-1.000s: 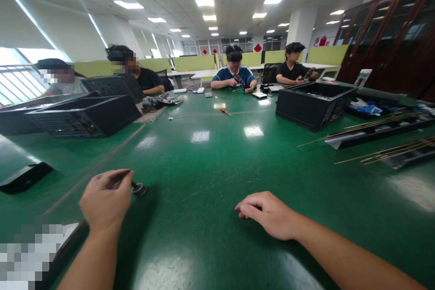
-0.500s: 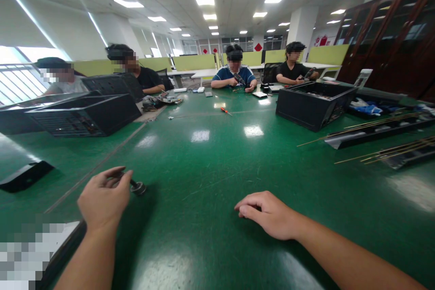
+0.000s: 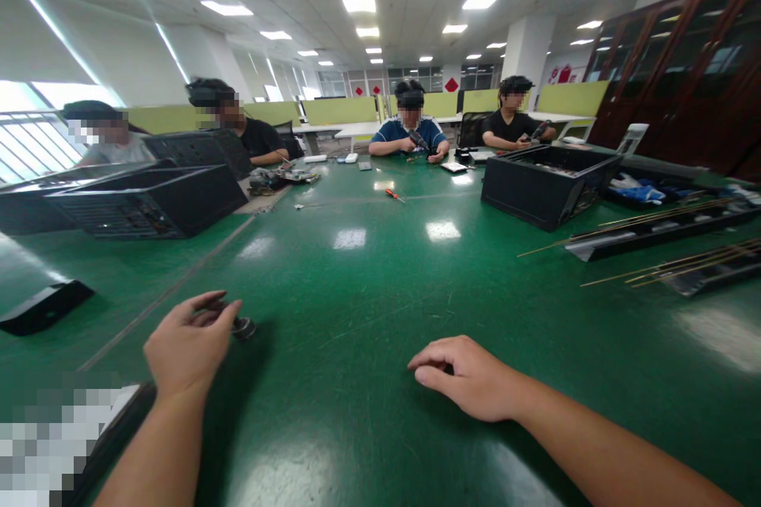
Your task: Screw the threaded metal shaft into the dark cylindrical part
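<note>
Here the left hand [image 3: 187, 344] pinches a small dark metal part with a round head [image 3: 242, 326] low over the glossy green bench [image 3: 380, 277]. Its grip is closed on the part between thumb and fingertips. The round head pokes out to the right; whether it touches the surface I cannot tell. The right hand [image 3: 469, 376] rests on the bench well apart, its grip loosely curled and empty. A black open computer case [image 3: 547, 182] stands far right, and another black case [image 3: 148, 202] far left.

Glossy green table [image 3: 380, 285]; small dark metal part [image 3: 242, 326]; matt black cases [image 3: 544, 186].
</note>
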`<state>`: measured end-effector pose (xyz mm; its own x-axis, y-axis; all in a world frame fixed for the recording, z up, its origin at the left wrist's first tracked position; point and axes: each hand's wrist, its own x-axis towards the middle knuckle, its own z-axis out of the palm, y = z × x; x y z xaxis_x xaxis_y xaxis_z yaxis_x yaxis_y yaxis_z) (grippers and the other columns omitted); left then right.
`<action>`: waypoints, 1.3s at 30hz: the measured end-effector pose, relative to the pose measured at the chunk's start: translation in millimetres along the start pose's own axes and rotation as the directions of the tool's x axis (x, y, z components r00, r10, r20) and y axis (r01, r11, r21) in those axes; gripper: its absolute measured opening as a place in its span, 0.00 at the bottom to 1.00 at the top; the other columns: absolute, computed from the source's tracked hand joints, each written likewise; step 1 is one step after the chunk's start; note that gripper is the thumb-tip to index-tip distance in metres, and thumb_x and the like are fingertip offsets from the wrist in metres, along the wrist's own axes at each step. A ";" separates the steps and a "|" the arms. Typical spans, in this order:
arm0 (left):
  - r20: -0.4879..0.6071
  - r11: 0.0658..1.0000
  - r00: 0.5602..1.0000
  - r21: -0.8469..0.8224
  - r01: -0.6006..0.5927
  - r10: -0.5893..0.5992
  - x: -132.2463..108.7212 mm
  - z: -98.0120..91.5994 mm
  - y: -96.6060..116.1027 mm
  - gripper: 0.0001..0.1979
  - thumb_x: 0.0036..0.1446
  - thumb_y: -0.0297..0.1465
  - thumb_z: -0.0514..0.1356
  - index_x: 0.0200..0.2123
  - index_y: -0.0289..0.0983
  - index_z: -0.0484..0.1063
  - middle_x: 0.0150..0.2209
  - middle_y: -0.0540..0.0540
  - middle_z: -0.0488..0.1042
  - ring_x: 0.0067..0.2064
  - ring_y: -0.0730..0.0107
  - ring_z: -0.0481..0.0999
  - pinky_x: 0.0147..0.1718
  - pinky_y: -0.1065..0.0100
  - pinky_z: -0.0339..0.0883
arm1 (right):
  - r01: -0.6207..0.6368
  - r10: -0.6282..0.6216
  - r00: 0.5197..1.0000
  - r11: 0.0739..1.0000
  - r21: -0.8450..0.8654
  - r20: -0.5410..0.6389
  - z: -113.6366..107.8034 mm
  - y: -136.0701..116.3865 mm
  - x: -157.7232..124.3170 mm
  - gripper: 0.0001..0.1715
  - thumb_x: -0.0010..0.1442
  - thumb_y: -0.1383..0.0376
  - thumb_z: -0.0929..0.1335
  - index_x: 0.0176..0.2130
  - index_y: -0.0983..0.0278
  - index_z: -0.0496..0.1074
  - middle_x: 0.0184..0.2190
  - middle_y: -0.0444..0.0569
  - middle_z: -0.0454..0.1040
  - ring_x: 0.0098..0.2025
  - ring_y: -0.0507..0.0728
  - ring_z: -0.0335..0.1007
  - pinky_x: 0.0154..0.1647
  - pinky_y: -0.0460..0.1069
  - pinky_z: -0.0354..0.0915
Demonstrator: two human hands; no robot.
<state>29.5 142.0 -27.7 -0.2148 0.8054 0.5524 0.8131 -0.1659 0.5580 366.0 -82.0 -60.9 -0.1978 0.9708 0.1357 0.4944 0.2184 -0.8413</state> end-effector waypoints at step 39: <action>0.551 0.679 0.398 -0.625 -0.385 0.733 -156.4 17.5 114.7 0.19 0.52 0.29 0.66 0.49 0.44 0.74 0.40 0.46 0.78 0.40 0.63 0.78 0.41 0.64 0.72 | -0.005 0.005 0.973 1.000 -0.003 -0.232 -10.5 3.3 -3.0 0.10 0.62 0.60 0.68 0.41 0.62 0.76 0.36 0.48 0.78 0.38 0.57 0.72 0.40 0.50 0.64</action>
<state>165.8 7.0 -60.9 0.8088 0.5128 0.2881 0.2968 -0.7786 0.5529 377.1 -83.2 -58.6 0.0060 0.9684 0.2495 0.4980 0.2135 -0.8405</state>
